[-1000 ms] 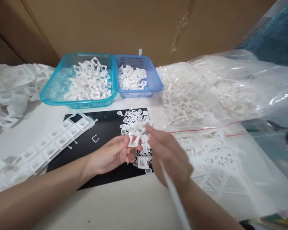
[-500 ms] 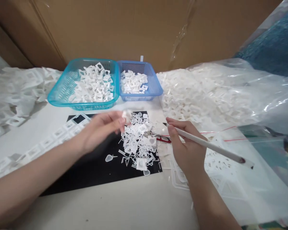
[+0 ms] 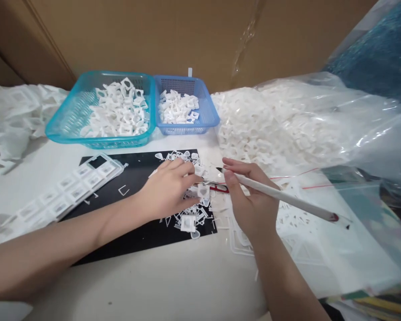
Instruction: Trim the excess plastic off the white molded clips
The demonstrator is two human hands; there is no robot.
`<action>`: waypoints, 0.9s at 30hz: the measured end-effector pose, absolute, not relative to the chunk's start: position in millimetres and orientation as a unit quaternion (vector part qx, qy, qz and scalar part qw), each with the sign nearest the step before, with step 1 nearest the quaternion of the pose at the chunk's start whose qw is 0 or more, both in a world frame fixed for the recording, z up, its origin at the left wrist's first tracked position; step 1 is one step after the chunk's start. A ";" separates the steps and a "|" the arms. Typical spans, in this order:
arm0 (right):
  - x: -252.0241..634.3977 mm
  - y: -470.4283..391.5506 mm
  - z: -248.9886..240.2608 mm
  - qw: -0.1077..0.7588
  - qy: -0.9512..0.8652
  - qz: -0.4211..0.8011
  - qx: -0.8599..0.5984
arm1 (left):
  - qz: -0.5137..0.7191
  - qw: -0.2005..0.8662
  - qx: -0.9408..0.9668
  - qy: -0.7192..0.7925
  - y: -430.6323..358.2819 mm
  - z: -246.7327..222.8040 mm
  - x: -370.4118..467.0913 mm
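My left hand [image 3: 170, 187] reaches palm down over a heap of small white plastic pieces [image 3: 178, 156] on a black mat [image 3: 120, 236]. Its thumb and index finger are apart, close to a loose square white part [image 3: 203, 191] and the red-handled snips [image 3: 218, 188]; the other fingertips are hidden. My right hand [image 3: 255, 196] is closed round a white pen-like tool [image 3: 287, 195], whose dark pointed tip faces left. Another square white part [image 3: 188, 223] lies at the near edge of the heap.
A turquoise basket [image 3: 58, 125] and a blue basket [image 3: 207, 107] hold white parts at the back. A white frame of square parts [image 3: 76, 191] lies at left. Clear bags of parts [image 3: 304, 125] fill the right, a cardboard wall [image 3: 153, 35] stands behind.
My left hand has come down onto the heap; the small white piece it held no longer shows in its fingers. My right hand keeps its hold on the tool. The view has shifted slightly.
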State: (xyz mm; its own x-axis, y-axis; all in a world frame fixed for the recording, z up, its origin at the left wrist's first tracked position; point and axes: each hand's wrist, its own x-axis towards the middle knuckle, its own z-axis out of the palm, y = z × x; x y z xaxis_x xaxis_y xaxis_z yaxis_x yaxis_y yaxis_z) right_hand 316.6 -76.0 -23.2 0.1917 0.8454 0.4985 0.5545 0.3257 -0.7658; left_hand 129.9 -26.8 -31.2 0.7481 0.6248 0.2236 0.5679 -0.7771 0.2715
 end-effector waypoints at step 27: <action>278.1 -96.3 -22.2 0.535 -0.656 0.256 -0.466 | 0.271 0.888 0.276 0.249 -46.6 -50.7 121.9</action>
State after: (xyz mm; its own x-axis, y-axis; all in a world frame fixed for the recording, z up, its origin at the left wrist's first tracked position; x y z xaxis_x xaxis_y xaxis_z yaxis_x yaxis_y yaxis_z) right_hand 278.1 -96.3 -22.2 0.0076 0.8859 0.4639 0.3369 0.4345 -0.8353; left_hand 121.9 -46.6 -50.7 0.7293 0.6184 -0.2928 -0.3437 0.7010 0.6248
